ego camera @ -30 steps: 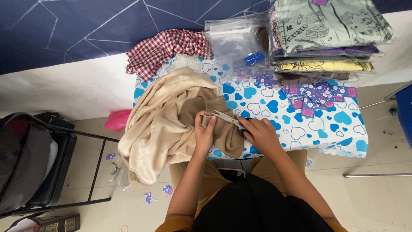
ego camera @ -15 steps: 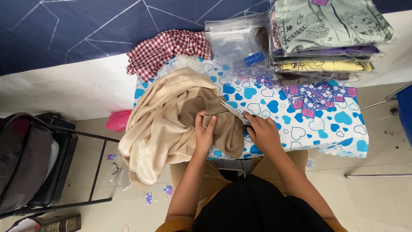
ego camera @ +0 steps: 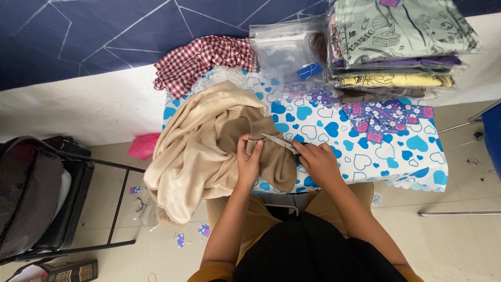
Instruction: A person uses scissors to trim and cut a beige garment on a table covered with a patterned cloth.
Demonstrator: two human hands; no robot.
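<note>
On soft beige knit (ego camera: 209,141), right hand (ego camera: 321,164) grips slim metal scissors (ego camera: 279,142).

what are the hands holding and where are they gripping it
Left hand pinches the beige garment at its darker ribbed edge; right hand holds small metal snips by the handle end.

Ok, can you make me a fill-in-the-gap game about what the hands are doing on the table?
1. The right hand holds small metal ____ against the cloth.
2. The left hand pinches a ____-coloured garment.
3. The tablecloth is white with blue ____ on it.
4. A red and white ____-patterned cloth lies at the back of the table.

Missing words: scissors; beige; hearts; checked
</note>
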